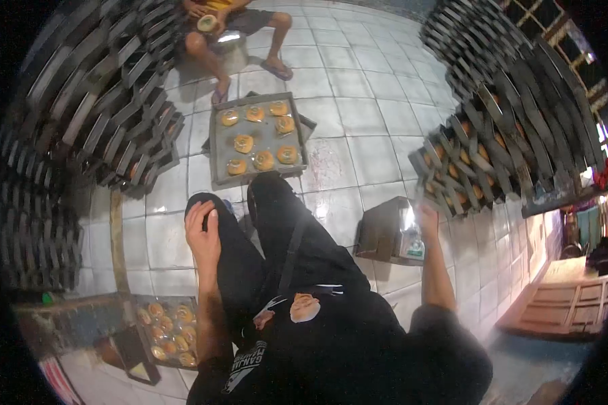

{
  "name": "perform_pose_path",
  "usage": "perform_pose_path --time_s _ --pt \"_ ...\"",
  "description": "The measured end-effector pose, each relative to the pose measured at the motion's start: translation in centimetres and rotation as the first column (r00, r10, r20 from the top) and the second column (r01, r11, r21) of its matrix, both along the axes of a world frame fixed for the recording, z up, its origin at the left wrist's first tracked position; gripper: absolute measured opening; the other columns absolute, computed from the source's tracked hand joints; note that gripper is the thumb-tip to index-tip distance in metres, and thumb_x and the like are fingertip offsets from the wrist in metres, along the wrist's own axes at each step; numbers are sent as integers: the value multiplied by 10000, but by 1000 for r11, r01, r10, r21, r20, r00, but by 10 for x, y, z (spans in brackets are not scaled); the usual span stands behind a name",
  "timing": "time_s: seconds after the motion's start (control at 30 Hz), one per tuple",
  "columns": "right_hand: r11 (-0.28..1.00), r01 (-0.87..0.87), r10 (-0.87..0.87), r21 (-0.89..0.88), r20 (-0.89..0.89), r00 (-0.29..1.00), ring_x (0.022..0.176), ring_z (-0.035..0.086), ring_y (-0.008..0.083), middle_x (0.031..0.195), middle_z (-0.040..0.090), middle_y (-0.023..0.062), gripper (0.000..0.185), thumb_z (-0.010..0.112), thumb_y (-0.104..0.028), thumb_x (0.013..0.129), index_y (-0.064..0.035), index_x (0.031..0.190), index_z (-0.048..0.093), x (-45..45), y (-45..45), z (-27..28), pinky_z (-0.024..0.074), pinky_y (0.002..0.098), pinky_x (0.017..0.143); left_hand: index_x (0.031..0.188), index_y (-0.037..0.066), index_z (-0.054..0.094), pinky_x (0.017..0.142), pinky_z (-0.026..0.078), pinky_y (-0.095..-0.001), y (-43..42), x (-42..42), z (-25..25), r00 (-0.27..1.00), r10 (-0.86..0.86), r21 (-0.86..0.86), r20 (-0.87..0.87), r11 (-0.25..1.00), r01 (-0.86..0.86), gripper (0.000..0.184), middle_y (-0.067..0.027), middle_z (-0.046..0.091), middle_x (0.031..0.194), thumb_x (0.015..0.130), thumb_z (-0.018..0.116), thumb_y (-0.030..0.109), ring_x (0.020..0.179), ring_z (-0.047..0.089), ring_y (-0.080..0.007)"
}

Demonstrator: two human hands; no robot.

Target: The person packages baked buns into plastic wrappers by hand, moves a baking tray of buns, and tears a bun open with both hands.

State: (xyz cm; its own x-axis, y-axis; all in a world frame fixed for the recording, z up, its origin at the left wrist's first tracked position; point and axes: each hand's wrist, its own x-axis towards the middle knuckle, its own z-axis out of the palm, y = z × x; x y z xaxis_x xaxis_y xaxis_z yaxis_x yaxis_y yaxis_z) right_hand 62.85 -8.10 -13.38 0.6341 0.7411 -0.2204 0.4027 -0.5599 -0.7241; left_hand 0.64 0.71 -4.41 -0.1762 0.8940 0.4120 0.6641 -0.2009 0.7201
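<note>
My left hand (203,231) lies on my left knee, fingers stretched out and holding nothing. Out to the right, my right hand (427,221) is at the edge of a dark box (381,233). Clear plastic with a green label (415,250) shows beside that hand. Blur hides its fingers, so whether they grip the plastic is unclear. In front of my feet, a metal baking tray (258,147) holds several round golden buns (243,143), spaced apart, with shiny clear plastic around them. Another tray edge sticks out from beneath it.
Tall stacks of dark trays rise at the left (115,101) and right (520,128); buns show in the right one. More wrapped buns (169,331) lie at lower left. Opposite sits a person (240,23) holding a round item. A wooden panel (554,304) is at far right.
</note>
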Motion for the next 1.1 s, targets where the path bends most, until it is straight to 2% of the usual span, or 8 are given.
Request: perform_pose_path --time_s 0.2,0.27,0.4,0.47,0.6,0.67,0.83,1.1 --pt "659 -662 749 358 -403 527 1009 643 184 949 704 40 200 719 -193 955 -18 1054 716 -210 97 196 520 374 889 1130 -36 691 815 557 -336 -4 20 26 596 -177 -240 783 799 552 658 -161 752 1008 1091 352 526 894 730 -225" --pt "13 -906 985 423 149 84 1115 637 254 1041 700 56 186 750 -143 894 -75 1067 733 -286 106 233 482 480 1034 1366 -33 547 898 581 -433 -6 24 55 156 -54 -109 986 492 864 1020 -237 707 1147 947 178 819 1003 724 -323" --pt "-341 -940 768 3 577 -277 1267 547 318 1256 635 86 272 781 -118 794 -124 1061 730 -380 86 244 364 550 1130 1333 5 562 944 564 -461 -30 19 37 -271 173 140 947 537 832 617 -208 681 1209 1074 393 539 1088 693 -317" --pt "-363 -929 678 -71 664 -315 1307 514 329 1323 604 94 318 792 -115 767 -130 1075 719 -388 85 238 333 562 1147 1288 21 582 974 556 -463 -50 12 35 -177 105 70 979 640 765 336 -188 670 1247 1070 525 270 1147 672 -304" --pt "127 -904 755 408 551 355 1309 499 370 1380 540 172 516 815 -95 782 -84 1257 615 -388 90 199 412 494 1106 1335 -7 556 1002 553 -466 -75 10 36 -162 31 51 986 875 481 356 -171 664 1270 1039 567 190 1164 664 -304" --pt "728 -413 678 547 -665 314 1240 547 280 1362 542 169 479 779 -45 849 -31 1282 573 -395 75 166 499 408 985 1331 -13 560 1004 553 -462 -78 18 51 -204 29 50 979 928 369 354 -179 669 1269 1040 561 189 1133 680 -311" --pt "633 -686 743 358 -529 409 809 629 103 920 657 21 354 721 -67 932 5 1240 564 -379 67 139 522 263 692 1244 -14 634 763 571 -298 -89 16 44 435 109 -294 894 874 387 274 -122 726 1069 1025 596 147 906 690 -166" --pt "564 -804 762 188 -492 421 778 691 125 856 709 75 256 678 -102 962 10 1185 621 -363 45 122 554 283 701 786 8 642 521 454 -277 -115 27 24 880 187 -524 436 848 79 267 -51 650 621 884 793 205 559 579 -77"
